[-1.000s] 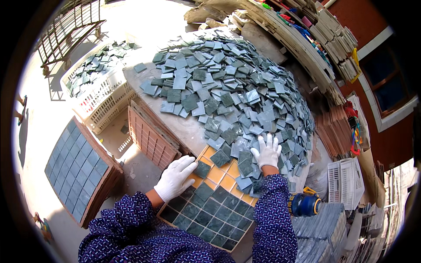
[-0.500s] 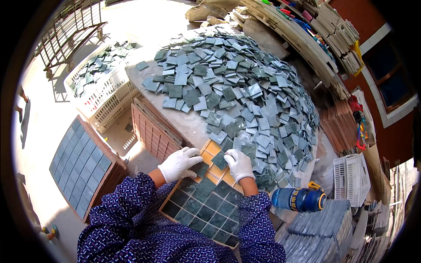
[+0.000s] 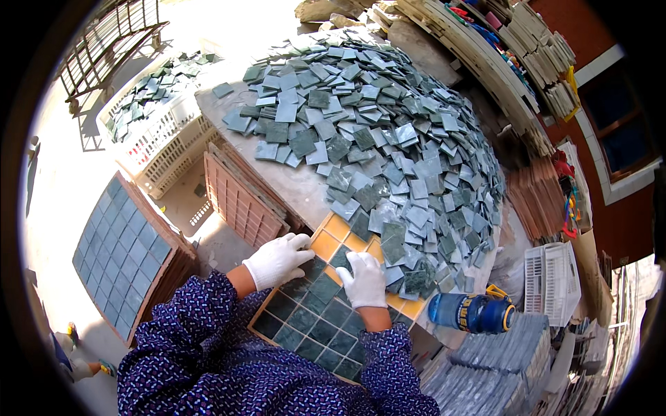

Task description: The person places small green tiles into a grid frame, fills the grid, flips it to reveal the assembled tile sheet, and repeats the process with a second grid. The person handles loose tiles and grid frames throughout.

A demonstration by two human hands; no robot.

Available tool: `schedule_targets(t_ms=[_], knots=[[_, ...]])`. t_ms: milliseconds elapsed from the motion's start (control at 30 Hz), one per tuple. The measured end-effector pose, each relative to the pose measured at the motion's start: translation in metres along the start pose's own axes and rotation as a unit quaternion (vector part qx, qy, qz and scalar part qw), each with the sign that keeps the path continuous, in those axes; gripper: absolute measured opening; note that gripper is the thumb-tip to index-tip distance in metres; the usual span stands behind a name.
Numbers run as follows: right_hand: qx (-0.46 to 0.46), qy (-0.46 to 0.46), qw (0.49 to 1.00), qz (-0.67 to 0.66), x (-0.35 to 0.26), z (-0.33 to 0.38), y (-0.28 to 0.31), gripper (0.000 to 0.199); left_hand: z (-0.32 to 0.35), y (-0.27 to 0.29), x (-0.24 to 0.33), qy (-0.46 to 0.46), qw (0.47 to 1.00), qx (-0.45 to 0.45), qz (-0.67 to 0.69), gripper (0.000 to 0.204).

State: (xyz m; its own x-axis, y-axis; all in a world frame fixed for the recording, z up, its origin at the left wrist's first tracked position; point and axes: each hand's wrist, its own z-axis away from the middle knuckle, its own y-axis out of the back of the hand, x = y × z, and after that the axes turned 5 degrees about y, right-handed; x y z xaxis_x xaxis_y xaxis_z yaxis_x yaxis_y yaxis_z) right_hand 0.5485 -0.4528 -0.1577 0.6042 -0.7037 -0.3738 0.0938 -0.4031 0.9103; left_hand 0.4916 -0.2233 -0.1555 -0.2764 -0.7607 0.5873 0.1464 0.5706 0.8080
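Two gloved hands lie flat on one orange grid tray (image 3: pixel 331 239): left hand (image 3: pixel 275 260) at its nine-o'clock edge, right hand (image 3: pixel 365 279) pressing a green tile (image 3: pixel 340 258). Heaped loose tiles (image 3: pixel 374 132) cover the worktop (image 3: pixel 291 184) at twelve; one blue bottle (image 3: pixel 472 312) at three

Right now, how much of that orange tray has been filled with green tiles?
Most of it looks done: green tiles fill the near rows of the orange grid tray. In hand: the right hand presses a tile into a cell, while the left hand rests on the tray's edge. Left: a few bare orange cells along the far side, partly hidden under the loose tile pile.
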Motion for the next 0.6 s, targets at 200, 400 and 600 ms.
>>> schedule_targets(t_ms=[200,400,600], knots=[[-0.036,0.017,0.999,-0.030,-0.028,0.024,0.016,0.051,0.028,-0.012,-0.005,0.064,0.991,0.095,0.069,0.044],[-0.007,0.013,1.000,-0.005,-0.040,0.042,-0.006,0.064,0.081,-0.031,-0.006,0.210,0.937,0.180,0.213,0.031],[-0.013,-0.043,0.999,0.015,-0.035,0.033,-0.005,0.061,0.091,-0.025,0.005,0.200,0.941,0.174,0.209,0.028]])
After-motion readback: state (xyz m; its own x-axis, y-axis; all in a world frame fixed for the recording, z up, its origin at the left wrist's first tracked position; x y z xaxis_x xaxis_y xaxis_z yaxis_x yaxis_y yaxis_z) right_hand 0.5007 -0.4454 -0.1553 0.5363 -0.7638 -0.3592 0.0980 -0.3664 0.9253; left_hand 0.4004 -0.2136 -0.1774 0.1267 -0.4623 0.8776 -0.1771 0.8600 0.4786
